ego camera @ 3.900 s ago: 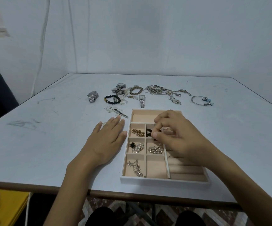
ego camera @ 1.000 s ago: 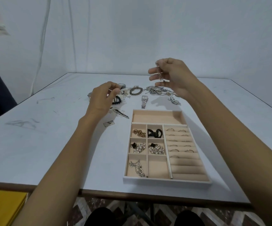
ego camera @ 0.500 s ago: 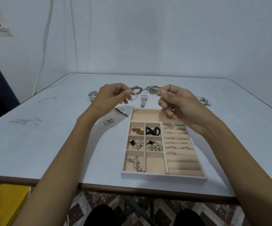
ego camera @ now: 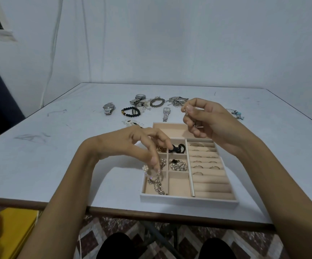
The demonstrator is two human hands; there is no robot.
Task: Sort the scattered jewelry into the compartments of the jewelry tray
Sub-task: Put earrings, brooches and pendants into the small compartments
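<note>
The beige jewelry tray (ego camera: 188, 200) lies near the table's front edge. Its small left compartments hold a black piece (ego camera: 178, 148), pearls (ego camera: 178, 166) and a silver chain (ego camera: 157, 186); several rings (ego camera: 205, 166) sit in the right-hand rolls. My left hand (ego camera: 132, 144) hovers over the tray's left side, its fingertips pinching a small clear-beaded earring (ego camera: 146, 169) above the front-left compartment. My right hand (ego camera: 209, 122) is raised over the tray's back and pinches another small shiny piece (ego camera: 185, 109). Further back lie watches (ego camera: 108, 107), a black bead bracelet (ego camera: 131, 112) and tangled silver chains (ego camera: 176, 101).
A silver square watch (ego camera: 166, 113) lies just behind the tray, a braided bracelet (ego camera: 157, 102) further back, and a bangle with turquoise charms (ego camera: 237, 114) at the right. A small clear piece (ego camera: 130, 122) lies left of the tray's back corner. A yellow surface (ego camera: 11, 230) sits below the table's front-left edge.
My left hand has come down from behind the tray to its front-left compartment with the small earring. My right hand has stayed raised over the tray's back.
</note>
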